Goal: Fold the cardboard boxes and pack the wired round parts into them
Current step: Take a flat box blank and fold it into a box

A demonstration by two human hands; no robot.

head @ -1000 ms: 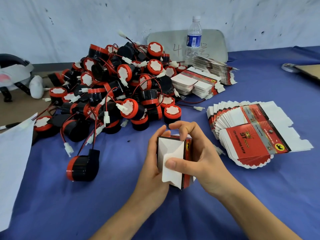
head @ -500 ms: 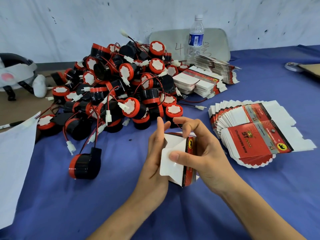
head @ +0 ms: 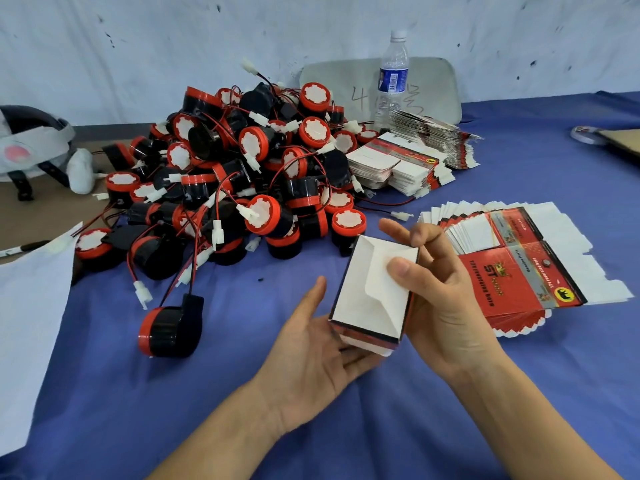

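Cardboard box (head: 372, 289), one end folded shut with white flaps, sat between both hands above the blue table (head: 450, 427); no part looked packed yet, and the heap of wired round parts (head: 242, 174) and fanned flat blanks (head: 519, 258) waited. Right hand (head: 446, 303) gripped its side, thumb pressing a flap; left hand (head: 311, 355) lay open-palmed, fingers spread, under it.

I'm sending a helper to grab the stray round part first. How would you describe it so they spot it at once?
Start at the big heap of red-and-black parts on the blue cloth. Come toward the near edge: one round part lies alone on its side, clear of the heap, left of the left hand.
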